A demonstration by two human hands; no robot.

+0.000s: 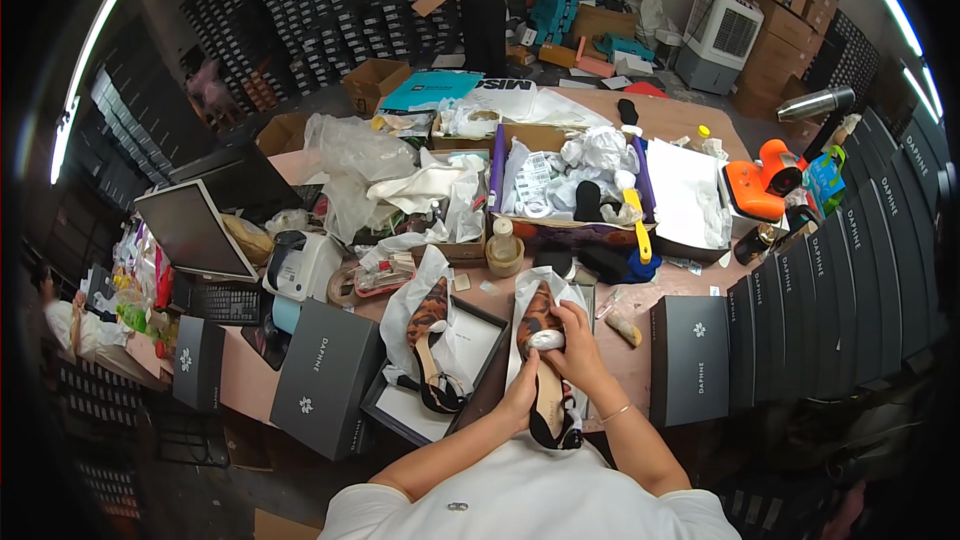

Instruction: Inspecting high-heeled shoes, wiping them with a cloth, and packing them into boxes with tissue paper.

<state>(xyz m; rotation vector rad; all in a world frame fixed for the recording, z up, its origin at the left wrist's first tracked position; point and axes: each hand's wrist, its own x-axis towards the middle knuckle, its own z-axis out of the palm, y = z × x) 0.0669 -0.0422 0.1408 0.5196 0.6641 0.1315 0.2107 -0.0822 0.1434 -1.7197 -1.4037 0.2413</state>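
Observation:
A pointed shoe (548, 402) with a brown-and-black patterned toe and a black ankle strap is held in front of my body. My left hand (520, 397) grips it at the near side, around its middle. Closed on the shoe's toe end is my right hand (577, 348), with a wad of crumpled white paper (545, 340) at its fingertips by the opening. White tissue (523, 300) lies under and beside the toe. To the left, the matching shoe (427, 315) rests on white tissue in an open dark shoebox (410, 420).
Closed dark shoeboxes stand left (325, 380) and in a long row right (690, 360). Behind are a purple-edged carton (495, 175) of paper and socks, a yellow-handled brush (638, 225), a monitor (195, 230) and an orange device (760, 185). Another person (480, 0) stands beyond the table.

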